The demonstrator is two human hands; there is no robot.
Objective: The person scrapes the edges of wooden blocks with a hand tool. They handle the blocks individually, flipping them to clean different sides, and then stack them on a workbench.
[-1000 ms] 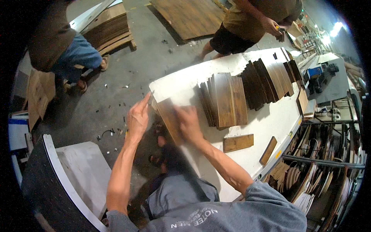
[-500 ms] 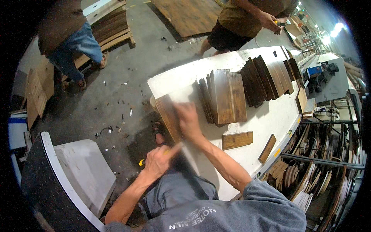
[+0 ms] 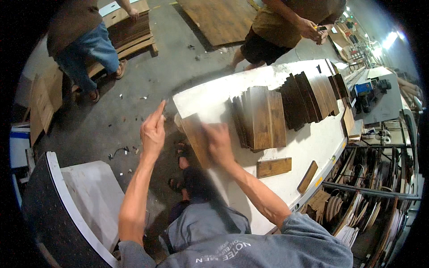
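A brown wooden plank (image 3: 193,138) lies along the left edge of the white-topped table (image 3: 196,94). My right hand (image 3: 220,145) is closed at the plank's right side, holding it against the tabletop; its fingers look blurred. Off the table, over the floor to the left, my left hand (image 3: 153,134) is raised with its fingers closed and pointing away from me. A small dark tip shows at its fingertips, but what it holds is not clear. To the right of the plank stands a stack of brown planks (image 3: 263,118).
Farther right are darker planks (image 3: 308,96). Two short wood pieces, one flat (image 3: 274,167) and one slanted (image 3: 307,177), lie nearer me. One person (image 3: 286,31) stands beyond the table, another (image 3: 85,53) at the far left. A grey panel (image 3: 91,192) stands at lower left.
My left hand has swung away from the plank's near end, up and to the left over the floor. My right hand stays at the plank. The far-left person's hand has come into view.
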